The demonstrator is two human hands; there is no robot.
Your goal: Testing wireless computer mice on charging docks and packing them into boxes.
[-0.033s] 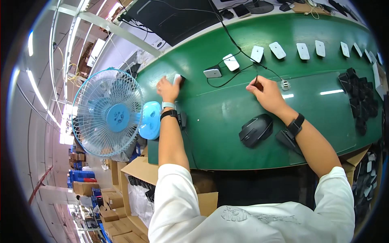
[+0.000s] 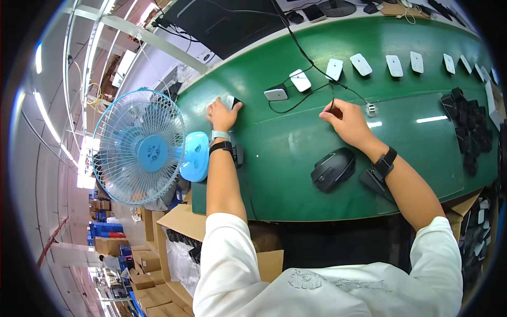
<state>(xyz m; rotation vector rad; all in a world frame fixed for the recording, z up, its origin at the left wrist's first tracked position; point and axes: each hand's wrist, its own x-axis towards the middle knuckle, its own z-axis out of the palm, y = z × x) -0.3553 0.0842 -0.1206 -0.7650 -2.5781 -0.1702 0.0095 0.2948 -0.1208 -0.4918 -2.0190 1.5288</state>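
Note:
My left hand (image 2: 222, 116) is at the far left of the green table, its fingers and thumb closed about a small white-and-black box-shaped device (image 2: 231, 101). Part of that device is hidden by the hand. Nearer the middle, my right hand (image 2: 347, 122) pinches a thin black cable (image 2: 333, 94) between thumb and fingers; the cable's end is hidden. Close by lies a small white two-slot plug piece (image 2: 372, 110). A similar white-and-black device (image 2: 276, 93) stands between my hands, with another white device (image 2: 300, 81) beyond it, beside the looping cable.
More white devices, such as this one (image 2: 394, 66), stand in a row along the far side. A black mouse (image 2: 333, 169) lies before my right forearm. Black parts (image 2: 469, 132) are heaped at the right. A blue fan (image 2: 153, 153) stands left; an open carton (image 2: 185, 222) is below.
My left thumb and fingers have closed in around the white-and-black device, which has tilted slightly. My right hand stays almost where it was, still pinching the cable.

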